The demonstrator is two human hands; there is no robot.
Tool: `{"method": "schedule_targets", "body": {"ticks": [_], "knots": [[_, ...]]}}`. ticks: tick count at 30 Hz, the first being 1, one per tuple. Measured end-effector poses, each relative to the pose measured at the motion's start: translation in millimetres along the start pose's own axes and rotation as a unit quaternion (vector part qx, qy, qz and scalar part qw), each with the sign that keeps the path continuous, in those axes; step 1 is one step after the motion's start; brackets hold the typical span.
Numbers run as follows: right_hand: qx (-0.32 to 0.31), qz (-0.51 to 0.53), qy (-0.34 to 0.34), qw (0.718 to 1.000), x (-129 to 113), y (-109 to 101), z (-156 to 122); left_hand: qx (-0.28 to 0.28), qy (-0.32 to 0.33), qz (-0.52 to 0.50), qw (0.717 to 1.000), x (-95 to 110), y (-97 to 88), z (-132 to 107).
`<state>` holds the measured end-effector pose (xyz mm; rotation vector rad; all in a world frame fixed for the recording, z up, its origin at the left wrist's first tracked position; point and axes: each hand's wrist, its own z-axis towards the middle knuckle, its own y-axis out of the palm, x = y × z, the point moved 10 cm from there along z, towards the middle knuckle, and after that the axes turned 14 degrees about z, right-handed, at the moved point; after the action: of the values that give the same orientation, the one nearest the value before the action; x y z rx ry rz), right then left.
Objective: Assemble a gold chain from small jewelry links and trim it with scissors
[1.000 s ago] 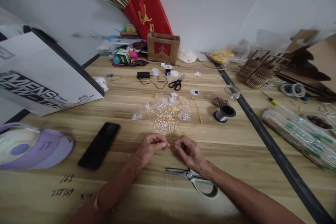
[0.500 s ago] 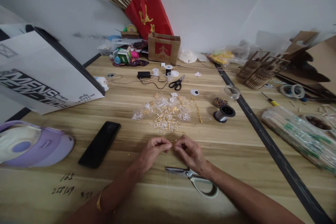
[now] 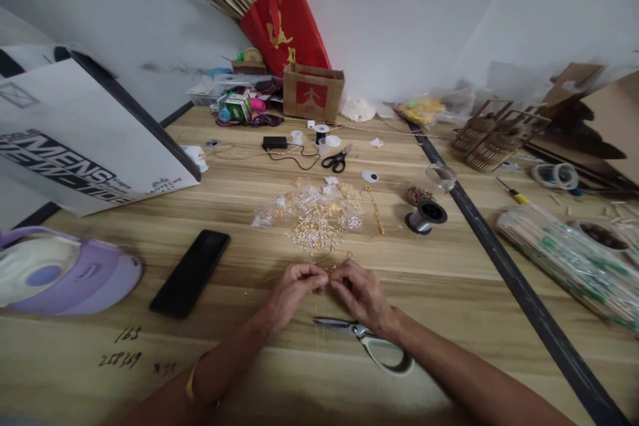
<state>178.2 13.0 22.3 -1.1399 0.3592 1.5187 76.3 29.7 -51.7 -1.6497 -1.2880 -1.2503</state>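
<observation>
Pinching fingers together on left hand and right hand — cannot tell around what. Just beside a gold chain.

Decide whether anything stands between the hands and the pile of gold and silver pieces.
A thin gold chain lies low between the pile and the left hand and right hand; nothing else visible stands there. The pale-handled scissors lie nearer the person, outside that gap.
</observation>
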Motion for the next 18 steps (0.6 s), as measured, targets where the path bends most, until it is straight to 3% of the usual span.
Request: {"method": "schedule_targets", "body": {"ticks": [8,18], "knots": [[-0.007,-0.019,0.007,1.000,-2,1,1,0.016,-0.010,0.040,0.999,7,-2.0,-3],[-0.008,0.008,0.023,1.000,0,0,2,0.021,0.049,0.128,0.990,22,-4.0,-4]]}}
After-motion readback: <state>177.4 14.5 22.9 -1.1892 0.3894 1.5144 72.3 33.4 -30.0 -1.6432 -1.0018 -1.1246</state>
